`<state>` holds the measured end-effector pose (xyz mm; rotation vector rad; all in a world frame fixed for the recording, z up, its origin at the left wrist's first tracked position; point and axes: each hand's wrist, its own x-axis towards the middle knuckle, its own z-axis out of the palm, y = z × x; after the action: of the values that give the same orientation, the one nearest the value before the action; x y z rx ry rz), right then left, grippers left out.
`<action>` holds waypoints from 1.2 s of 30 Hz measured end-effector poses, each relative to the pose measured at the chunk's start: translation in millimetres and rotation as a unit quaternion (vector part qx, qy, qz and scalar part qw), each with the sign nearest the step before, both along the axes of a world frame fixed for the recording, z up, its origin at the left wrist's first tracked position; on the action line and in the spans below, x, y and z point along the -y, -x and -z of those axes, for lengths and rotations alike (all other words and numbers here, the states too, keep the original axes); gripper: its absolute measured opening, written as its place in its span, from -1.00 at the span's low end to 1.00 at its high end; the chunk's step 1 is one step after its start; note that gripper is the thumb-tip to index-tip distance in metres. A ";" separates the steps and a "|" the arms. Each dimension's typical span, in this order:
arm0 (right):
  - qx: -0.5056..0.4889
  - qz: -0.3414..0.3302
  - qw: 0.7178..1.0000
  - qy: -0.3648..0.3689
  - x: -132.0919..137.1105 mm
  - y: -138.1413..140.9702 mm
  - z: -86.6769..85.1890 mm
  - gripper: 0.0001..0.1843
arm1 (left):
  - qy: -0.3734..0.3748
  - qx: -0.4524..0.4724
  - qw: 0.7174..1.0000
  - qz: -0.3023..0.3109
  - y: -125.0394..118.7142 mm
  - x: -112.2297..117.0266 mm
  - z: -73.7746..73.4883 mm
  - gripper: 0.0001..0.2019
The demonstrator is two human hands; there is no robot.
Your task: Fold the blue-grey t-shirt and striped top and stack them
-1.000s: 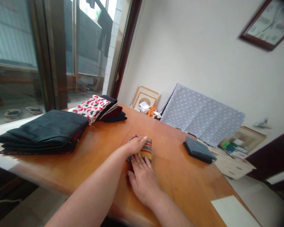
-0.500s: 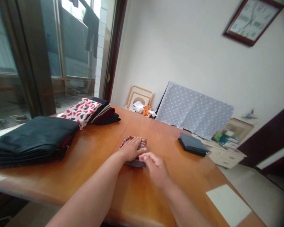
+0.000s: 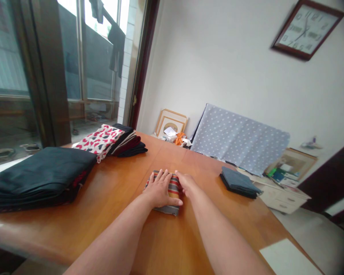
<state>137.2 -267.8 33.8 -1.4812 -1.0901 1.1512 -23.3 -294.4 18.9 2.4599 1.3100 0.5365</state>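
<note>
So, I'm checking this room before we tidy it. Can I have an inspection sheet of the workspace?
surface: wooden table, glossy orange-brown, with a seam across it.
job's things: striped folded cloth, lying flat under the hands.
clutter: dark folded pile at the left; heart-print cloth overlapping a dark stack; grey folded cloth at the right.
hands: left hand flat on the striped cloth; right hand at its right edge.
cables: nothing seen.
surroundings: polka-dot cloth against the wall, wall clock, glazed door, drawer unit.
</note>
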 end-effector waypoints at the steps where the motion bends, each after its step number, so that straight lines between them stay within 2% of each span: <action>1: 0.033 0.010 0.999 -0.002 -3.8 3.2 1.9 -0.68 | 0.002 0.000 1.000 -0.002 -0.2 -0.1 0.5 0.34; 5: 0.172 0.041 0.984 -0.024 -15.0 6.2 8.0 -0.65 | 0.004 -0.001 1.000 -0.003 -1.0 -0.1 1.4 0.49; 8: 0.268 0.053 0.961 -0.037 -21.4 -1.6 11.2 -0.64 | 0.006 -0.016 1.000 0.009 -0.6 -0.4 1.0 0.49; 13: 0.362 0.046 0.931 -0.026 -27.0 -13.0 13.0 -0.65 | 0.019 -0.042 0.998 0.030 1.3 1.3 -3.5 0.36; 17: 0.368 0.051 0.928 -0.024 -18.1 -19.2 9.5 -0.57 | 0.033 -0.032 0.999 0.009 -0.9 1.9 -5.7 0.09; 20: 0.345 0.064 0.936 -0.017 4.9 -27.2 9.0 -0.53 | 0.040 -0.025 0.999 -0.012 -4.8 -1.4 -2.6 -0.09; 23: 0.317 0.071 0.946 -0.007 43.2 -33.4 13.6 -0.54 | 0.039 -0.027 0.999 -0.012 -7.6 -5.5 1.3 -0.13; 27: 0.303 0.025 0.951 -0.059 101.9 -28.2 21.6 -0.59 | 0.033 -0.034 0.999 -0.008 -7.1 -6.9 -0.3 -0.19; 29: 0.344 -0.003 0.935 -0.089 125.4 -18.8 21.1 -0.53 | 0.027 -0.041 0.999 0.006 -5.8 -6.1 -3.1 -0.26; 31: 0.423 -0.010 0.902 -0.089 141.1 -6.3 15.8 -0.47 | 0.024 -0.047 0.998 0.018 -4.7 -5.6 -5.2 -0.32; 34: 0.525 0.011 0.849 -0.049 150.8 13.6 2.9 -0.49 | 0.025 -0.048 0.998 0.018 -5.0 -6.0 -5.0 -0.34; 36: 0.552 0.031 0.833 -0.019 151.2 25.1 -4.4 -0.53 | 0.027 -0.043 0.999 0.006 -6.0 -6.7 -3.7 -0.31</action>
<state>112.1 -419.1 38.2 -2.1793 -1.7570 0.0995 -17.3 -287.7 22.5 2.4684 1.3236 0.3914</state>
